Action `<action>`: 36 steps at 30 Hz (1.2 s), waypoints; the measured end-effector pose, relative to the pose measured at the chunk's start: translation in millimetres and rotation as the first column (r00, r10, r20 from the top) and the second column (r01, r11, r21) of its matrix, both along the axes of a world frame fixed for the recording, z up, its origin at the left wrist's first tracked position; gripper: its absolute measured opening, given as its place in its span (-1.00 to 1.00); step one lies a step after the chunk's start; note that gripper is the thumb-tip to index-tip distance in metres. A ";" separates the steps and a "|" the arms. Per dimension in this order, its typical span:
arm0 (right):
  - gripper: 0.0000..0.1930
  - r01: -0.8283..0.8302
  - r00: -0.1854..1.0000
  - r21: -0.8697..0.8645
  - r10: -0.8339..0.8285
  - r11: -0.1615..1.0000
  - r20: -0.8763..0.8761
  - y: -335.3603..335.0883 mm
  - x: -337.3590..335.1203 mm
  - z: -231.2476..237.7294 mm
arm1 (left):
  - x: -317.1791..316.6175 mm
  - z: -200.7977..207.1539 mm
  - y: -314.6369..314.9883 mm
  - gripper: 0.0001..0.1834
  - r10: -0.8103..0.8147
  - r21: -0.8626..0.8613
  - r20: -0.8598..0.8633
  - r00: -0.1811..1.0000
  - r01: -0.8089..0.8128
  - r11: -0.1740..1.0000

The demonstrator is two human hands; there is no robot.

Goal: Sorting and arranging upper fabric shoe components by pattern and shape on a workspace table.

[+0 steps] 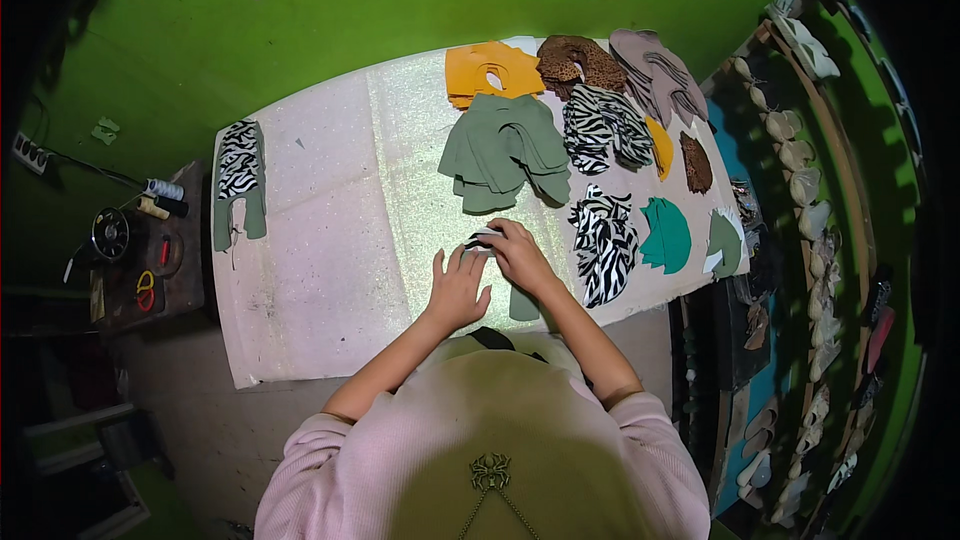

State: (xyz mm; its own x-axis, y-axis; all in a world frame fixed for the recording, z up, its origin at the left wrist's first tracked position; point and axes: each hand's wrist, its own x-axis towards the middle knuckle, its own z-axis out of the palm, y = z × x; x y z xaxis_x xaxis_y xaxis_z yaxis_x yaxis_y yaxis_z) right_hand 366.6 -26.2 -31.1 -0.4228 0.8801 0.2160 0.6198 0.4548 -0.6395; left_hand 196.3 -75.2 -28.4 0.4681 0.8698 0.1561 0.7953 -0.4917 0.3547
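Observation:
A small zebra-striped piece lies on the pale cloth-covered table in front of me, mostly covered by fingers. My right hand has bent fingers closed on its far right edge. Beside it, my left hand rests with fingers stretched out and thumb apart, its fingertips touching the near side of the piece. Under my right forearm, part of a sage-green cut piece shows. Just beyond my hands lies a fanned stack of sage-green pieces.
Zebra-striped stacks, teal pieces, yellow pieces and brown spotted pieces lie around the table's right half. A zebra-and-green piece sits far left. Thread spools and scissors stand on a side table; shoe-last racks line the right.

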 end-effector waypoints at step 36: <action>-0.80 0.224 0.974 -0.244 -0.220 0.943 0.047 27.4 6.3 3.6 | 12.6 -15.0 0.5 -0.28 -0.049 0.063 -0.036 0.998 0.052 0.997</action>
State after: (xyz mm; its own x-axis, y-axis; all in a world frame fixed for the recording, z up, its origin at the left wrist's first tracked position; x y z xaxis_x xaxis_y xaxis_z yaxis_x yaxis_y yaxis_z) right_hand 372.9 1.2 -27.5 -0.2127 0.9768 -0.0254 0.6998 0.1341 -0.7017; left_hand 208.9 -74.7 -43.4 0.5172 0.8337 0.1936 0.7799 -0.5522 0.2946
